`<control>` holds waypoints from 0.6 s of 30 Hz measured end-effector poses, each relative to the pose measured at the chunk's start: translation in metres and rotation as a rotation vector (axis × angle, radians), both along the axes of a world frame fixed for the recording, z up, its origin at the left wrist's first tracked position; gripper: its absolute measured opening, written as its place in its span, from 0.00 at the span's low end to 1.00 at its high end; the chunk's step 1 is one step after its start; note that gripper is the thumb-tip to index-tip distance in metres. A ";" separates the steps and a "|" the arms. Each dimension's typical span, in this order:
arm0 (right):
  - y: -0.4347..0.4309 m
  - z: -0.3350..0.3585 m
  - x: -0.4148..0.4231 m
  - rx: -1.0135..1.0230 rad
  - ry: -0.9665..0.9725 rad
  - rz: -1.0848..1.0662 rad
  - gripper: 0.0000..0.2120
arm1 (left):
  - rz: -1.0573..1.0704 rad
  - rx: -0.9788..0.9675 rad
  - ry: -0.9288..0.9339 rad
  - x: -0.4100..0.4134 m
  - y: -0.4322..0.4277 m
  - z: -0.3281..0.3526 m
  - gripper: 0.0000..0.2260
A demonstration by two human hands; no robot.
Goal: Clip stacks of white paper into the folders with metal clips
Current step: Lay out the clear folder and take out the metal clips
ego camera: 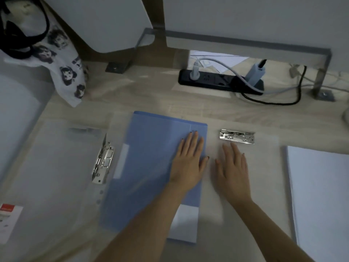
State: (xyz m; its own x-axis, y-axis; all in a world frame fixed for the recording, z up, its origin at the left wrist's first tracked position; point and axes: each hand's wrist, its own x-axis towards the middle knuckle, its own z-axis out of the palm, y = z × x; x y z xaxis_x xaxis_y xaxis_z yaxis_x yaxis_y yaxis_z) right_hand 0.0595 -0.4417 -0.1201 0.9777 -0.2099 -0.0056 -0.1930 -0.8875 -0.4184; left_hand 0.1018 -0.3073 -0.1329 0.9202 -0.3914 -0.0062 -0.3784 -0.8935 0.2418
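Note:
A blue folder (149, 167) lies closed in the middle of the desk, with white paper showing at its lower right corner. My left hand (188, 161) rests flat on the folder's right part, fingers spread. My right hand (233, 171) lies flat on a clear open folder (264, 186) just right of it, below that folder's metal clip (237, 137). A second clear folder (52, 167) lies open at the left with its metal clip (103, 163) raised. A stack of white paper (321, 195) sits at the right edge.
A black power strip (217, 80) with plugs and cables lies at the back of the desk. A printed cloth bag (62, 59) hangs over the back left. A red and white label card (7, 220) sits at the lower left.

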 end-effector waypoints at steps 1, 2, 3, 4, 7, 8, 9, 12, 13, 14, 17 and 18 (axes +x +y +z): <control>-0.005 0.000 0.008 -0.020 -0.003 0.005 0.29 | 0.006 0.005 0.006 -0.001 -0.001 -0.004 0.25; -0.009 0.000 0.017 -0.047 -0.013 0.016 0.28 | 0.010 0.008 0.006 -0.001 -0.002 -0.008 0.26; -0.011 -0.001 0.025 -0.073 -0.026 0.033 0.27 | 0.013 0.007 0.001 -0.002 -0.001 -0.011 0.26; -0.012 -0.002 0.032 -0.095 -0.034 0.053 0.26 | 0.016 0.002 -0.009 -0.003 0.000 -0.013 0.26; -0.015 -0.006 0.047 -0.098 -0.008 0.091 0.27 | 0.025 -0.010 -0.027 -0.004 -0.002 -0.015 0.27; -0.016 -0.008 0.050 -0.097 -0.012 0.100 0.26 | 0.031 -0.013 -0.032 -0.004 -0.002 -0.015 0.27; -0.017 -0.009 0.051 -0.101 -0.026 0.106 0.26 | 0.033 -0.014 -0.032 -0.004 -0.002 -0.015 0.27; -0.019 -0.012 0.053 -0.077 -0.078 0.104 0.23 | 0.039 -0.013 -0.025 -0.004 -0.002 -0.014 0.27; -0.019 -0.013 0.054 -0.063 -0.091 0.099 0.22 | 0.041 -0.008 -0.025 -0.004 -0.003 -0.013 0.28; -0.020 -0.013 0.054 -0.055 -0.098 0.095 0.21 | 0.043 -0.003 -0.024 -0.004 -0.003 -0.013 0.28; -0.022 -0.014 0.051 -0.050 -0.105 0.113 0.21 | 0.045 0.006 -0.015 -0.004 -0.003 -0.012 0.28; -0.023 -0.014 0.051 -0.043 -0.113 0.118 0.21 | 0.045 0.008 -0.013 -0.003 -0.003 -0.012 0.28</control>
